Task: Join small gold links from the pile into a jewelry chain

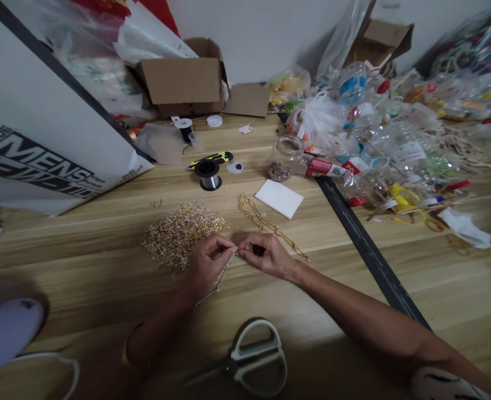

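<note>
My left hand (208, 264) and my right hand (267, 253) meet fingertip to fingertip over the table, both closed in a pinch. From the left fingertips a thin silvery beaded chain (217, 284) trails down onto the wood. What the right fingertips pinch is too small to make out. Behind the left hand spreads a pile of small gold and clear pieces (181, 230). A gold beaded chain (270, 225) lies just beyond the right hand. Closer to me rest scissors (257, 361) with pale handles, their blades in shadow.
Farther back are a wire spool (208, 175), a yellow-black cutter (220, 158), a white card (279, 198) and a jar of beads (282, 164). Plastic bottles (412, 147) crowd the right, past a dark strip (366, 253). Cardboard boxes (183, 80) stand behind; a printed white box (41, 122) leans left.
</note>
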Available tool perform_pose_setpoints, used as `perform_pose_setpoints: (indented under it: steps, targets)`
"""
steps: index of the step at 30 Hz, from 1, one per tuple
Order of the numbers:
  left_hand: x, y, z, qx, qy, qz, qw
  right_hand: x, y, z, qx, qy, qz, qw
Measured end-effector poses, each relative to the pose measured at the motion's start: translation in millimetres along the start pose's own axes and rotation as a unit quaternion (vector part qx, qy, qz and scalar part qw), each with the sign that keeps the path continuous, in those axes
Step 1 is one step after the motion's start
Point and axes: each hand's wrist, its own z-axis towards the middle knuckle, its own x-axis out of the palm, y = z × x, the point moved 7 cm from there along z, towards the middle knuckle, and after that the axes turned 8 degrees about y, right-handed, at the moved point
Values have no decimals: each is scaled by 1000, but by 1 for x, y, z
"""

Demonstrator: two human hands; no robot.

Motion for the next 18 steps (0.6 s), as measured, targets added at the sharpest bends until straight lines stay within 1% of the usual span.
perform_pose_setpoints:
  steps: [3, 7, 18]
  targets:
    - [-1, 5, 1, -21, -1, 2, 1000, 0, 0, 0, 0, -5, 2, 1000]
    - [-2, 5, 1, -36, -6, -3, 999, 0, -2, -1, 6, -9, 5, 1000]
    - [-1, 6, 2, -36, -3, -22, 999, 2, -3, -1, 3, 0, 3, 1000]
